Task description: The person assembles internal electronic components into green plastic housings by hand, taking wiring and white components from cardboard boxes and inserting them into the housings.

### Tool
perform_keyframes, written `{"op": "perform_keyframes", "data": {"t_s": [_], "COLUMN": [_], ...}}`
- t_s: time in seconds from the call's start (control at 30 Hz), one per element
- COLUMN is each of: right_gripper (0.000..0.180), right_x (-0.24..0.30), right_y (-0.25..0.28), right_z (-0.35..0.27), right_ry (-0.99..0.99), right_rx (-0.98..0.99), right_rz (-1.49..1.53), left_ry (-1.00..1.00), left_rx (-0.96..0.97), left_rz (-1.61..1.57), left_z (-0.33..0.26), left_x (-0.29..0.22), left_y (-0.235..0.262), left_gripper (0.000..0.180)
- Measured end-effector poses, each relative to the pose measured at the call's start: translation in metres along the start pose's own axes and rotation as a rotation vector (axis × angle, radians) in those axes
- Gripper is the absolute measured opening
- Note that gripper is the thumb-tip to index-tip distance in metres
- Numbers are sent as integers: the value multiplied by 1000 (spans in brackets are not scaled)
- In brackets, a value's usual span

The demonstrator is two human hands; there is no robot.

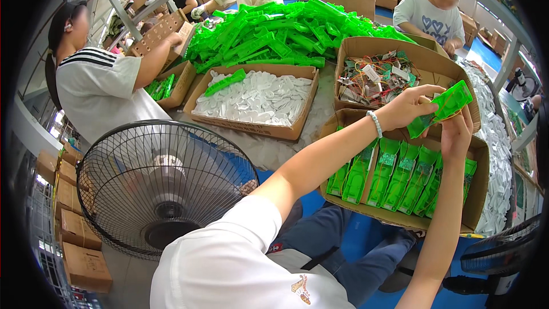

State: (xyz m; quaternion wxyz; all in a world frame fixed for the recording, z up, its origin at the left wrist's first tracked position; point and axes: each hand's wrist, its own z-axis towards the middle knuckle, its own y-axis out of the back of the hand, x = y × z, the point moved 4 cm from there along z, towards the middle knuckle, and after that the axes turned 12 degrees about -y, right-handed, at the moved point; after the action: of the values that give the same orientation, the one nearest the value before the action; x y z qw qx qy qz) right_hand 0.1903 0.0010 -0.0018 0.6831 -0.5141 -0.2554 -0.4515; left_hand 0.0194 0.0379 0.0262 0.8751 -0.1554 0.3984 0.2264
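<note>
Both hands hold one bright green plastic housing [456, 100] at the right, above an open carton [476, 186]. My left hand [405, 106] closes on its left part, a beaded bracelet at the wrist. From below, my right hand [457, 133] grips the same piece near its middle, partly hidden by it. A thin orange wire shows at the housing's edge. In the carton under my hands, several similar green housings [384, 171] stand in a row, with circuit boards and wires in them. Just beyond, another carton [436, 70] holds loose circuit boards with wires [374, 80].
A large heap of green housings [269, 37] covers the far table. Before it sits a carton of white plastic pieces [263, 100]. A black fan [168, 189] stands at my left. White parts [496, 154] pile along the right. People work at left, far side and far right.
</note>
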Motion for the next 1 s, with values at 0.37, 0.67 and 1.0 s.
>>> {"op": "perform_keyframes", "data": {"t_s": [0.37,0.67,1.0], "right_gripper": [26,8,18], "right_x": [4,18,20], "right_y": [3,-19,-20], "right_z": [-5,-12,-11], "right_ry": [200,559,277], "right_rx": [-205,-498,-430], "right_rz": [-170,-976,-488], "left_ry": [59,112,107], "left_rx": [-3,-1,-7], "left_rz": [-288,-109,-72], "left_z": [-2,-6,-2], "left_x": [5,2,3], "left_y": [1,8,1], "left_gripper": [48,45,50]}}
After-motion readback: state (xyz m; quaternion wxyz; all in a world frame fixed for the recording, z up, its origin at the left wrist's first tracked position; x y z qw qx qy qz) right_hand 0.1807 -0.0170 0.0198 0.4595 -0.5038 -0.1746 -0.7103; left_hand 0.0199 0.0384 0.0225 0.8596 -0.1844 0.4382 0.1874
